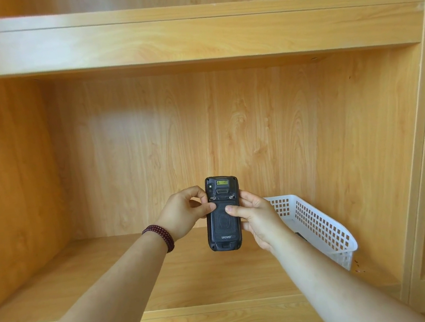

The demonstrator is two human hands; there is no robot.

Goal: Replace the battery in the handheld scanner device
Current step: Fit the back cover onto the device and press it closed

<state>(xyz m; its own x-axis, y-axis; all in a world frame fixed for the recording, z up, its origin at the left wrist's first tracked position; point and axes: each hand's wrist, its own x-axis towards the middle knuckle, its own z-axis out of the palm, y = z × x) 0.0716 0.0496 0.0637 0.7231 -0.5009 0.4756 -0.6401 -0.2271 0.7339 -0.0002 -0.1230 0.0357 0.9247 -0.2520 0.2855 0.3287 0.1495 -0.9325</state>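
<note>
Wooden shelving (220, 287) fills the view, its back panel pale and grained, with the scene set in front of the middle bay. Both hands hold a black scanner (222, 214) upright in the air above the shelf board, rear face toward the camera. Left hand (183, 213): fingers curled around the left edge of the scanner, thumb tip pressed on the textured back cover just below the two small metal latches. Right hand (259, 217): closed around the right edge, fingers wrapped behind the body, thumb laid across the back cover, its tip near the left thumb but apart from it. Back cover (222, 222): in place on the scanner, with an oval recess at its middle and the word "urovo" near its lower end. Above the cover sit the latches and a small yellow-lit window close to the top end. Dark red beaded bracelet (161, 235): wound in several turns around the left wrist. Both forearms are bare and reach in from the lower edge. White perforated basket (319, 225): resting on the shelf board behind and to the right of the right hand, partly hidden by that wrist; a dark object lies inside, too hidden to identify.
</note>
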